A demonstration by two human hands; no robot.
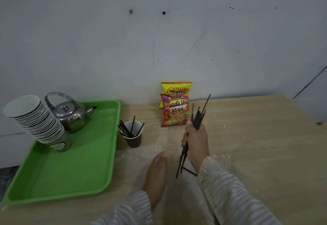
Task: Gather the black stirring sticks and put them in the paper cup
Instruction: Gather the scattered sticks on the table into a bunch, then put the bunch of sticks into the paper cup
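Observation:
My right hand point(196, 140) grips a bundle of black stirring sticks point(199, 116), held above the wooden table point(247, 145); the sticks poke out above and below my fist. One more black stick point(189, 171) lies on the table under the bundle. A dark paper cup point(133, 138) stands to the left of my right hand, beside the tray, with several black sticks leaning inside it. My left hand point(156, 173) rests flat on the table near the front, fingers together, holding nothing.
A green tray point(70, 171) at the left carries a steel kettle point(71, 115) and a leaning stack of paper cups point(35, 120). Two snack bags point(175, 107) stand against the wall behind the cup.

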